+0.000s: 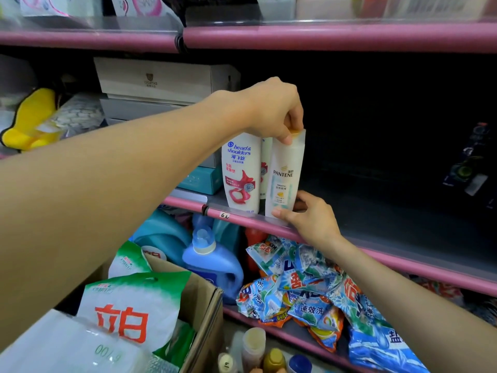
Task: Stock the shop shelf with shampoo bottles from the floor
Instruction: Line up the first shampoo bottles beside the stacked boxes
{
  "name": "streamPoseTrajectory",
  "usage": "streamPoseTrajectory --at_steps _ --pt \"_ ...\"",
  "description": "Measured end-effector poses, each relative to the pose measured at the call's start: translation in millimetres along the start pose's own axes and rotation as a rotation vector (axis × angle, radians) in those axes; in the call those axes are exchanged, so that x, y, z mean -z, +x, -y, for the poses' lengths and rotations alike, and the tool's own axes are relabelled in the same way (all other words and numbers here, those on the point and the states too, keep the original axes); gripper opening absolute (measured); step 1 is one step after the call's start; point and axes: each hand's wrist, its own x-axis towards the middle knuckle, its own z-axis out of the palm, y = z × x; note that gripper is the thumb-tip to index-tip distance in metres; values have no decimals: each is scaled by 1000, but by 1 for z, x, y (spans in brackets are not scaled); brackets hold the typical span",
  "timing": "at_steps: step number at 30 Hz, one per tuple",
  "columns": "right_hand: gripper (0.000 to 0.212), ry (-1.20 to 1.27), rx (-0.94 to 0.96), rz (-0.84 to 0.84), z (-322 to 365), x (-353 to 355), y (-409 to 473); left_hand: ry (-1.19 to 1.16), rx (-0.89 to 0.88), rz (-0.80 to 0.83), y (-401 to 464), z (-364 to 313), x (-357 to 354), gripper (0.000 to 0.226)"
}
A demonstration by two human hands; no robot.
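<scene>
A white Pantene shampoo bottle [284,179] stands at the front of the middle shelf [403,232]. My left hand [277,109] pinches its yellow cap from above. My right hand [312,216] holds its base, thumb on the front and fingers behind. Just left of it stands a white Head & Shoulders bottle [240,173], with another bottle [265,168] partly hidden behind. Several more bottles [258,351] show their caps on the floor at the bottom.
The shelf has a pink front edge [419,267]; its right part is dark and bare. Boxes [161,82] and a teal box [201,180] stand to the left. Below lie detergent bags [309,286], a blue jug [212,265] and a cardboard box [204,319].
</scene>
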Motion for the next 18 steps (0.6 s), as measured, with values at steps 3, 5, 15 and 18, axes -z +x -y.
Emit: streamPoseTrajectory --at_steps 3,5,15,18 --pt "42 5 -2 2 1 0 -1 -14 9 -1 -2 -1 -1 33" --pt "42 11 -10 6 1 1 -2 -26 11 -6 -3 0 -2 34" --pt "44 12 -17 20 3 3 -4 -53 1 -30 -9 -1 -5 37" --pt "44 5 -23 18 3 4 -4 -56 6 -34 -10 -2 -5 38"
